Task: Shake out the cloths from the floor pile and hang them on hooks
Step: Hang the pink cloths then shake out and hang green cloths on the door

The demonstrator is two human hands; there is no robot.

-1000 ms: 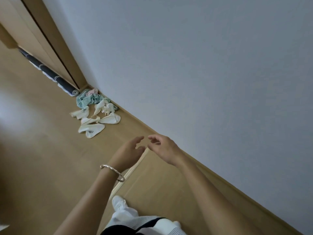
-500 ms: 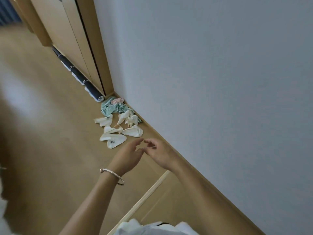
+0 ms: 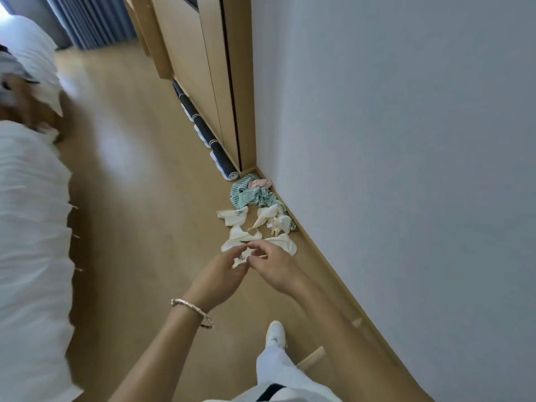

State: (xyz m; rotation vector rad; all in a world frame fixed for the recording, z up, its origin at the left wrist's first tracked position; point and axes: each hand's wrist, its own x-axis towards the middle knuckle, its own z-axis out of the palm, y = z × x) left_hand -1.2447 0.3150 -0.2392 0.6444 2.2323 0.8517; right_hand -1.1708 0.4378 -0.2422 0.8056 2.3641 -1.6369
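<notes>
Cloths (image 3: 262,216) lie heaped on the floor (image 3: 139,198), right at its edge along the wall (image 3: 406,140), in the corner where the wardrobe (image 3: 197,68) meets it. A white bed (image 3: 29,227) fills your left side. A dark rolled mat (image 3: 208,134) runs along the wardrobe's foot, its end just beside the pile. Within the pile, a green striped cloth (image 3: 249,195) sits nearest the corner, with cream pieces (image 3: 237,219) spread towards you. Your left hand (image 3: 223,274) and right hand (image 3: 275,265) hover together over the nearest cream pieces, fingers loosely bent, gripping nothing. A bracelet (image 3: 191,310) circles your left wrist.
</notes>
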